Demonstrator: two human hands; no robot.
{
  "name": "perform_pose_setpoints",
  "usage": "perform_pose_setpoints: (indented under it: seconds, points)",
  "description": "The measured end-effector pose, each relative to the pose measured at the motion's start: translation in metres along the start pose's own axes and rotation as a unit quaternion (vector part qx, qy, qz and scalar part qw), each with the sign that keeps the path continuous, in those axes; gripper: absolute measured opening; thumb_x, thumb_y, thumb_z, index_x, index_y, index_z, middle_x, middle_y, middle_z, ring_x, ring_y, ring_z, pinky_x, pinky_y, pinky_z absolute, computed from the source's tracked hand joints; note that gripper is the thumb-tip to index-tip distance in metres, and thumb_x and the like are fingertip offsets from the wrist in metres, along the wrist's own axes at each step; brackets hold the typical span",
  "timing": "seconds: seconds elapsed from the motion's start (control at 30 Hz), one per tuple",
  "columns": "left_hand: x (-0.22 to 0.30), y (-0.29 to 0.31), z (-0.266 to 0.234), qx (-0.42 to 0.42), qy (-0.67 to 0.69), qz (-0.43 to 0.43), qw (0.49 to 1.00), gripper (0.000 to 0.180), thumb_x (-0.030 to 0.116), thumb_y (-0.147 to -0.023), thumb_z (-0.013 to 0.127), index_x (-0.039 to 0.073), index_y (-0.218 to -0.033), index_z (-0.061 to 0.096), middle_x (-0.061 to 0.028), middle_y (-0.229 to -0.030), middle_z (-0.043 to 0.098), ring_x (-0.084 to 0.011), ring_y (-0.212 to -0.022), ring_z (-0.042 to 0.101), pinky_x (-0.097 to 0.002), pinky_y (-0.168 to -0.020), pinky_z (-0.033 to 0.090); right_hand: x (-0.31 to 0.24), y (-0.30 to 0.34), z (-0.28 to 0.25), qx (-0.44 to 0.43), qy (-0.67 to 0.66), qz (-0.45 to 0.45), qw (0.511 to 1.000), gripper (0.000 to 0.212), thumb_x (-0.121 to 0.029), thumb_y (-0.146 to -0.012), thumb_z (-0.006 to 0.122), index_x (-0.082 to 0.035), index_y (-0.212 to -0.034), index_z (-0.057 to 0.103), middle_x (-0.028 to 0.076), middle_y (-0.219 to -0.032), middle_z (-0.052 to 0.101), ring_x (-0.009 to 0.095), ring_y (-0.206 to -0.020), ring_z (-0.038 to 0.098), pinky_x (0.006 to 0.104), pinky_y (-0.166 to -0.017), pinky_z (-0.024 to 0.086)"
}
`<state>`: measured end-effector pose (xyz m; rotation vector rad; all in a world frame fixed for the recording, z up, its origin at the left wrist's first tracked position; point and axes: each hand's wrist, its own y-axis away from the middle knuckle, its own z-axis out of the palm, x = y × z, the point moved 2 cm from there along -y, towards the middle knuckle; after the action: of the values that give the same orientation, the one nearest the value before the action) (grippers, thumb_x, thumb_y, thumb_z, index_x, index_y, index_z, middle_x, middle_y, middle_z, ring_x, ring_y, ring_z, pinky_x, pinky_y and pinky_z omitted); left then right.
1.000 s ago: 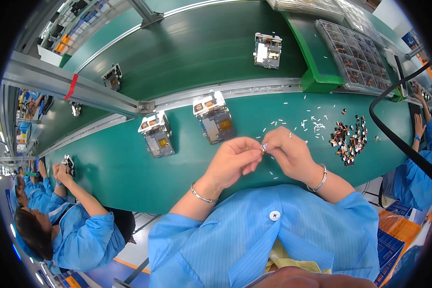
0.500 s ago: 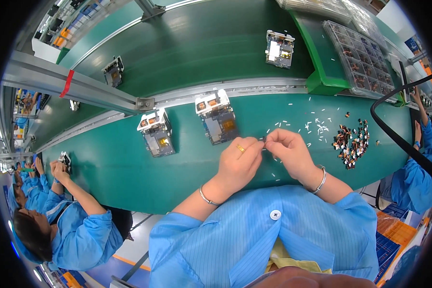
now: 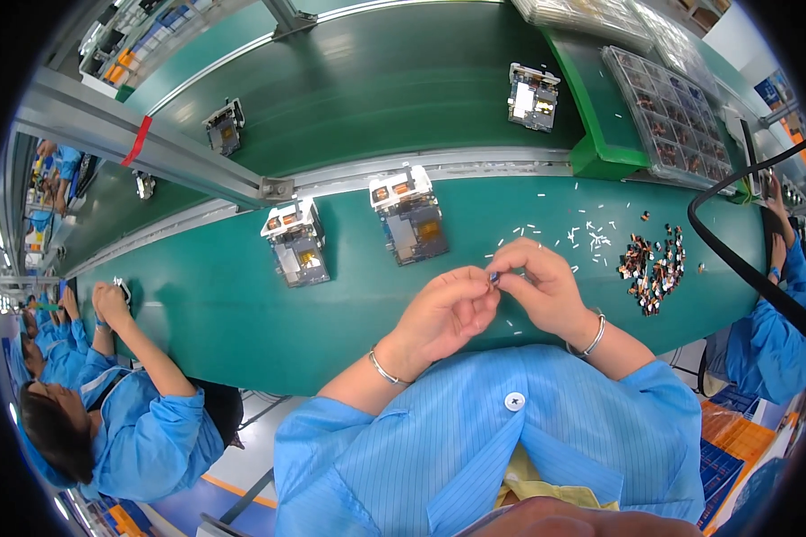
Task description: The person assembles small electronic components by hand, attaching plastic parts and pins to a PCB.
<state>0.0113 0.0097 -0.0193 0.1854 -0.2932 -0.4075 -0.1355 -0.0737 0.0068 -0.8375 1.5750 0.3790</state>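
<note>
Both forearms are reaching up from the lower edge, elbows spreading wide, and the hands are meeting fingertip to fingertip just above the green bench. The left hand is angling in from the side, its thumb and forefinger closing toward a tiny component while the other fingers are curling loosely beneath. The right hand is bending in at the wrist, pinching that same component between thumb and index, its remaining fingers folding in behind. So both hands are gripping by their tips, with the component sitting right between them; its finer detail is staying too small to read. Silvery bangles are circling both wrists. Beyond the right hand, white slivers are lying scattered, and a heap of small parts is resting further right. Two board assemblies are standing off beyond the left hand.
</note>
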Motion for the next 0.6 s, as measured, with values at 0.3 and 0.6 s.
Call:
perform_pose_setpoints:
  seconds: [0.3,0.6]
  points:
    - [0.061,0.029,-0.008,0.271,-0.729,0.459,0.429,0.035,0.007,-0.078,0.070,0.009,-0.110,0.059,-0.0088,-0.125,0.054,-0.0211,-0.106,0.054,-0.0288,-0.077,0.046,-0.007,-0.045,0.008,-0.040,0.024,-0.023,0.999,0.013,0.004,-0.082,0.065,-0.002,-0.093,0.063,0.009,-0.100,0.060,0.020,-0.094,0.058,0.0315,-0.084,0.046]
    - [0.092,0.010,-0.051,0.277,-0.729,0.320,0.539,0.070,0.007,-0.077,0.069,0.014,-0.142,0.043,-0.0109,-0.152,0.034,-0.0257,-0.135,0.039,-0.0365,-0.100,0.041,0.018,-0.099,0.053,-0.006,0.209,-0.103,0.973,0.008,0.000,-0.079,0.066,-0.002,-0.084,0.060,0.011,-0.107,0.058,0.031,-0.104,0.053,0.0376,-0.087,0.047]
